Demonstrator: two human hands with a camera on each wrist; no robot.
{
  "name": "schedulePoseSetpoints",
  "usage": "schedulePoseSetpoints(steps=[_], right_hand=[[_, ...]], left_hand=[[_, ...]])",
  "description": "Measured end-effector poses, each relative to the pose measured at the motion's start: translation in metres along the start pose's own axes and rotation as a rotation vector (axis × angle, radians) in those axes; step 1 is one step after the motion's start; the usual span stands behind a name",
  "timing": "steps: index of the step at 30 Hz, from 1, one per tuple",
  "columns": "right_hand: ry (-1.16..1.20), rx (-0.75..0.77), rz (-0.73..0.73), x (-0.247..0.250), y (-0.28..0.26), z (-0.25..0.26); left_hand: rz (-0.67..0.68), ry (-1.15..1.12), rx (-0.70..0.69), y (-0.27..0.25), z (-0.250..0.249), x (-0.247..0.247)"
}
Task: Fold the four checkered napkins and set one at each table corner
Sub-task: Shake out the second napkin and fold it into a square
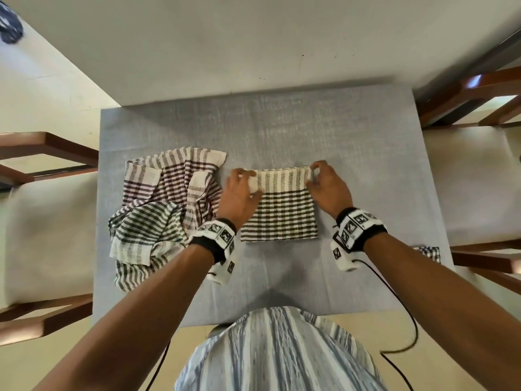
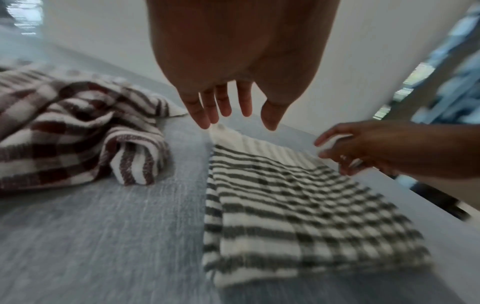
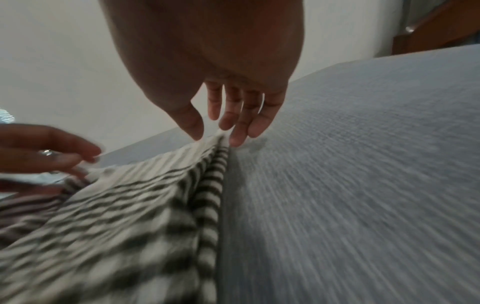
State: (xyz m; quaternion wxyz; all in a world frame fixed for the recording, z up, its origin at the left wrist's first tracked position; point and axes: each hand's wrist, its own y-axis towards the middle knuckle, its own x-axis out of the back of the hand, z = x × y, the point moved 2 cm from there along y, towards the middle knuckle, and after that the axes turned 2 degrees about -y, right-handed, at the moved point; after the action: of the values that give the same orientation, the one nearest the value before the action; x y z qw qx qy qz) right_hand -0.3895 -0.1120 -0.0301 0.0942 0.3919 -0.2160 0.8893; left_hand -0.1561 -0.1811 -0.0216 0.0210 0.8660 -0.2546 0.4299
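Observation:
A black-and-white checkered napkin (image 1: pixel 282 210) (image 2: pixel 298 205) (image 3: pixel 116 216) lies folded into a rectangle on the middle of the grey table (image 1: pixel 282 122). My left hand (image 1: pixel 242 187) (image 2: pixel 228 107) is at its far-left corner, fingers straight, with the fingertips (image 2: pixel 205 121) touching the white corner. My right hand (image 1: pixel 324 184) (image 3: pixel 226 123) pinches the far-right corner between thumb and fingers. A maroon checkered napkin (image 1: pixel 174 179) (image 2: pixel 64 133) and a green one (image 1: pixel 143 235) lie crumpled at the left. A small folded napkin (image 1: pixel 430 252) sits at the near-right table corner, partly hidden by my right arm.
Wooden chairs with pale seats stand at the left (image 1: pixel 48 221) and right (image 1: pixel 476 179) sides of the table. Black cables (image 1: pixel 406 306) trail from my wrist cameras over the near edge. The far half of the table shows bare grey cloth.

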Motion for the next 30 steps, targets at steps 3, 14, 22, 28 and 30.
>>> schedulePoseSetpoints(steps=[3, 14, 22, 28, 30], right_hand=[[0.019, -0.034, -0.088, -0.003, -0.040, -0.007], [0.490, -0.212, 0.112, -0.024, -0.091, -0.035], [0.470, -0.283, 0.065, -0.029, -0.072, -0.025], [0.564, -0.330, 0.170, -0.027, -0.061, -0.023], [0.608, -0.328, 0.220, -0.027, -0.060, -0.024]], left_hand=[[0.224, 0.161, -0.240, -0.031, -0.011, -0.021], [0.501, 0.413, -0.321, -0.019, -0.033, -0.065], [0.545, 0.356, -0.214, -0.015, -0.034, -0.079], [0.516, 0.317, -0.215, -0.014, -0.024, -0.082], [0.502, 0.312, -0.215, -0.014, -0.022, -0.084]])
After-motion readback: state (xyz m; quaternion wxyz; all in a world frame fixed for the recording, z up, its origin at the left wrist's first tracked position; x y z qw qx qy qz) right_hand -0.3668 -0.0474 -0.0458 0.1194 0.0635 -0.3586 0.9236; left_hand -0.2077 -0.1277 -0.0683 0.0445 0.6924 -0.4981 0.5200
